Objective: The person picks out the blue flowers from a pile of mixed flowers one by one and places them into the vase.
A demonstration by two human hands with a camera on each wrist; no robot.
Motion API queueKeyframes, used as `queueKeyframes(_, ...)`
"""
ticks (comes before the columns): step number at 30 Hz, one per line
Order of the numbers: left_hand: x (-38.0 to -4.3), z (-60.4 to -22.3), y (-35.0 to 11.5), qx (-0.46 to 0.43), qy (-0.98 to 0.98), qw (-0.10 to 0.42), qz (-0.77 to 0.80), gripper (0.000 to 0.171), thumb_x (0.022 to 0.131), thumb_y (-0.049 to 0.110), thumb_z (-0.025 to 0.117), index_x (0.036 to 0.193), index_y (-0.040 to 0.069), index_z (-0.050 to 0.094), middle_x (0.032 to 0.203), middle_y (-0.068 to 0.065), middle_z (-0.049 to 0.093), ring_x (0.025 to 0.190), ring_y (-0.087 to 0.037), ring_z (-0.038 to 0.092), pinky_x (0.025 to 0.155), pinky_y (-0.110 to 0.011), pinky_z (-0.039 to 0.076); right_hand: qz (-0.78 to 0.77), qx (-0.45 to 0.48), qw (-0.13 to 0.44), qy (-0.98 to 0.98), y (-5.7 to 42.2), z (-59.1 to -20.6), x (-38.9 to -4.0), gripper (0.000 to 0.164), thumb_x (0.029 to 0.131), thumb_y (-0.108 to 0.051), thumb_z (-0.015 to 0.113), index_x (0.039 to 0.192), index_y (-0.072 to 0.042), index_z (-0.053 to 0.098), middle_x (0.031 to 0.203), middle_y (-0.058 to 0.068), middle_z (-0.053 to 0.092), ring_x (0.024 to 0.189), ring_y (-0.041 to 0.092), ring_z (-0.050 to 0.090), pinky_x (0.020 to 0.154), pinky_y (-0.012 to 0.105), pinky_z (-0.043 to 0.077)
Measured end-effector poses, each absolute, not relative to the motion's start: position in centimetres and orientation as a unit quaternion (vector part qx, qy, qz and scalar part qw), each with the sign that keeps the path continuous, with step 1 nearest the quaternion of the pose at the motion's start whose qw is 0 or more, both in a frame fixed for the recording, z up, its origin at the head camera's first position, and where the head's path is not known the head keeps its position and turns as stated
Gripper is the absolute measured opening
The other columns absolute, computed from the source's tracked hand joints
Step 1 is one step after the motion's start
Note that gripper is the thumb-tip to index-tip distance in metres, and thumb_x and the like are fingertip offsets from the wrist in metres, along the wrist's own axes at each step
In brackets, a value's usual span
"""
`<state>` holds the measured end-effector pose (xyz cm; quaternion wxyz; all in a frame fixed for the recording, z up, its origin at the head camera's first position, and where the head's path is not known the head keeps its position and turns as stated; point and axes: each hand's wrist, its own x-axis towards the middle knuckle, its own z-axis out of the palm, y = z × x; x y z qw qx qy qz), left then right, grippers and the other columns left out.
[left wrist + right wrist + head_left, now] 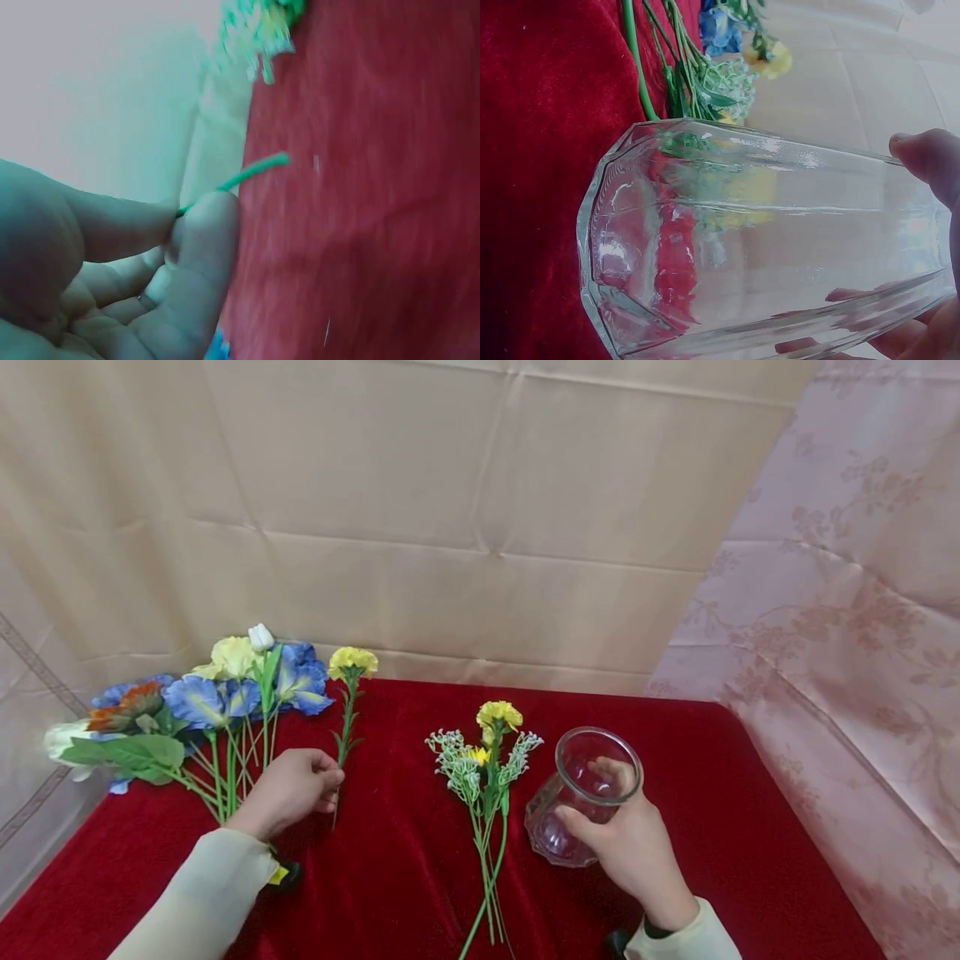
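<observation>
My left hand (288, 789) pinches the thin stem of a yellow carnation (352, 662) between thumb and fingers, with the bloom upright above it. In the left wrist view, the green stem end (259, 169) sticks out past the fingertips. A clear glass vase (555, 835), tilted over the red cloth, is gripped near its rim by my right hand (637, 847). Faceted sides and a wide base of the vase (795, 187) show in the right wrist view. Between the hands lies a small bunch of yellow and whitish-green flowers (491, 793), stems toward me.
At the left lies a pile of flowers with blue irises (198, 702), a pale yellow bloom (234, 657), a white tulip (260, 637), an orange flower (127, 706) and broad leaves. Red velvet cloth (397, 860) covers the table. Beige (465, 527) and pink patterned curtains (847, 610) stand behind and right.
</observation>
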<state>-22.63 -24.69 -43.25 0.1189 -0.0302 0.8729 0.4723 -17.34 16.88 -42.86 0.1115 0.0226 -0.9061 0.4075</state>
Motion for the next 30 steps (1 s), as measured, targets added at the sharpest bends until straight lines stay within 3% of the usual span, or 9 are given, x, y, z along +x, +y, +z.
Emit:
queueKeyframes(6, -21.8, -43.4, -21.6, -0.023, 0.799, 0.144, 0.583, 0.015, 0.102, 0.003, 0.054, 0.104, -0.01, 0.062, 0.087, -0.017, 0.064, 0.075, -0.024, 0.065, 0.072, -0.039, 0.059, 0.409, 0.02, 0.108, -0.906, 16.9, -42.9, -17.3, 0.076, 0.078, -0.041, 0.086, 0.134, -0.009, 0.046, 0.122, 0.014, 0.065, 0.102, 0.027, 0.064, 0.083, 0.048, 0.053)
queueKeyframes(12, -20.1, -43.7, -16.7, 0.024, 0.742, 0.182, 0.645, 0.013, 0.1, 0.001, 0.056, 0.098, -0.011, 0.061, 0.083, -0.016, 0.064, 0.07, -0.022, 0.065, 0.067, -0.038, 0.06, 0.41, 0.022, 0.109, -0.905, 16.9, -42.9, -17.3, 0.076, 0.078, -0.041, 0.086, 0.134, -0.009, 0.046, 0.122, 0.014, 0.065, 0.101, 0.027, 0.065, 0.083, 0.047, 0.053)
queueKeyframes(21, -18.3, -45.1, -10.8, 0.054, 0.717, 0.224, 0.657, 0.011, 0.097, 0.0, 0.06, 0.095, -0.011, 0.063, 0.073, -0.013, 0.063, 0.061, -0.019, 0.066, 0.062, -0.036, 0.06, 0.409, 0.017, 0.107, -0.906, 16.9, -42.9, -17.3, 0.076, 0.078, -0.041, 0.086, 0.134, -0.009, 0.046, 0.121, 0.013, 0.065, 0.102, 0.026, 0.064, 0.083, 0.047, 0.052)
queueKeyframes(25, -17.7, -45.6, -9.9, 0.058, 0.739, 0.236, 0.628, 0.017, 0.096, 0.002, 0.063, 0.083, -0.008, 0.066, 0.07, -0.011, 0.064, 0.057, -0.016, 0.066, 0.058, -0.034, 0.059, 0.409, 0.02, 0.107, -0.906, 16.9, -42.9, -17.3, 0.076, 0.078, -0.042, 0.086, 0.134, -0.009, 0.046, 0.121, 0.013, 0.065, 0.102, 0.026, 0.064, 0.083, 0.048, 0.052)
queueKeyframes(28, -17.4, -45.4, -9.9, 0.1, 0.796, 0.219, 0.555, 0.026, 0.096, 0.008, 0.065, 0.072, -0.001, 0.067, 0.062, -0.006, 0.063, 0.053, -0.013, 0.063, 0.054, -0.032, 0.057, 0.405, 0.024, 0.111, -0.907, 16.9, -42.9, -17.3, 0.075, 0.078, -0.041, 0.086, 0.134, -0.009, 0.046, 0.121, 0.014, 0.065, 0.102, 0.027, 0.064, 0.083, 0.048, 0.052)
queueKeyframes(30, -17.3, -45.2, -10.1, 0.144, 0.847, 0.174, 0.481, 0.028, 0.096, 0.012, 0.066, 0.069, 0.006, 0.067, 0.058, 0.002, 0.06, 0.051, -0.009, 0.058, 0.052, -0.029, 0.052, 0.402, 0.026, 0.114, -0.908, 16.9, -42.9, -17.3, 0.075, 0.078, -0.041, 0.086, 0.134, -0.009, 0.047, 0.121, 0.013, 0.065, 0.102, 0.026, 0.064, 0.082, 0.048, 0.051)
